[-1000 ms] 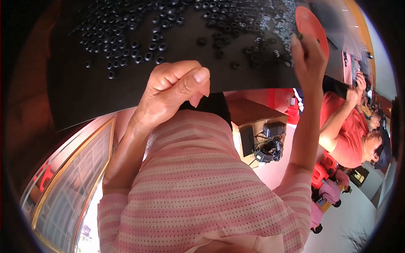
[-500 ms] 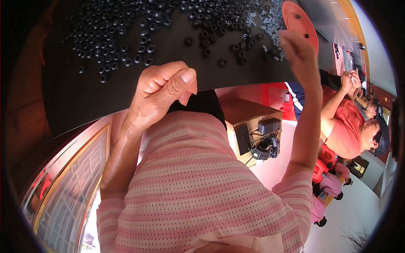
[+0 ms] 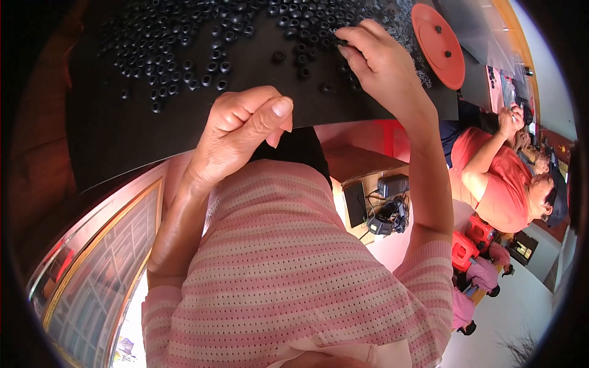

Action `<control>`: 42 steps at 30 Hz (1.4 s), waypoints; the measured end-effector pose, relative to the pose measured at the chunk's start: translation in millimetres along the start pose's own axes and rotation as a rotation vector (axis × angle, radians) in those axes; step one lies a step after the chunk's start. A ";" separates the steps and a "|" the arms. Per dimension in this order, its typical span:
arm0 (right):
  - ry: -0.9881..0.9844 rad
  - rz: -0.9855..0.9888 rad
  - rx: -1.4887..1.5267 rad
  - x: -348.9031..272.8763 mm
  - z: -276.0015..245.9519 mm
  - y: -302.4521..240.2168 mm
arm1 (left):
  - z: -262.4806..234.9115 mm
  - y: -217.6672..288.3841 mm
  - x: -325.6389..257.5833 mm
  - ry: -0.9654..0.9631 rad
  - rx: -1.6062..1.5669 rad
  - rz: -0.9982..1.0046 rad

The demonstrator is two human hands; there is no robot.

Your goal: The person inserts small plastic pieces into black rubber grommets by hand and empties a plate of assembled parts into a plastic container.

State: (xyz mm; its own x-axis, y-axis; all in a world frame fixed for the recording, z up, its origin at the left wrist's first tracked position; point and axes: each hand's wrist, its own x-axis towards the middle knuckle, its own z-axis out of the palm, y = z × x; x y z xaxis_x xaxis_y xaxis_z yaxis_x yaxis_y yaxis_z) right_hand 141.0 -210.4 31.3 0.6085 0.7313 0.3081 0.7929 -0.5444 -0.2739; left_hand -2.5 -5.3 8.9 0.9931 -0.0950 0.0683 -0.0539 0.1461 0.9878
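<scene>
Many small black rings point(image 3: 184, 37) lie scattered over a black tabletop point(image 3: 123, 135). My right hand point(image 3: 380, 67) reaches onto the table, its fingers curled down and its fingertips pinching a black ring point(image 3: 339, 43) at the edge of the pile. My left hand point(image 3: 245, 126) hovers at the table's near edge, closed in a loose fist with the thumb pressed against the index finger. Whether the fist holds anything is hidden. A round red plate point(image 3: 429, 30) with a few black pieces on it sits to the right of my right hand.
Another person in a red shirt point(image 3: 491, 178) sits at the right, hands up at the same table. Below the table are a wooden box with black adapters and cables point(image 3: 383, 208) and red stools point(image 3: 469, 242). My pink striped shirt point(image 3: 294, 276) fills the lower middle.
My right hand has moved left from the red plate to the pile of black rings and bent its fingers down onto them. My left hand stays in a fist.
</scene>
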 end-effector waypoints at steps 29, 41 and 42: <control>-0.186 0.214 -0.107 -53.0 -30.3 -32.3 | 1.2 -11.0 -6.5 -0.053 0.093 0.121; 0.022 0.060 -0.011 4.5 38.4 -57.9 | 3.5 -17.4 -4.4 -0.022 0.150 0.139; 0.086 0.005 0.070 5.6 38.4 -55.5 | 3.6 -18.4 -5.0 -0.016 0.138 0.141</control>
State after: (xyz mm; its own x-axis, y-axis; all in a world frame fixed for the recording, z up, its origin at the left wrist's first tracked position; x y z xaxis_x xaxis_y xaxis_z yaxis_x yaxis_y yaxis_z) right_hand 99.2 -160.4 13.2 0.6158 0.6890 0.3823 0.7871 -0.5161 -0.3377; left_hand -6.8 -11.0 -9.1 0.9731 -0.0988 0.2083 -0.2070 0.0231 0.9781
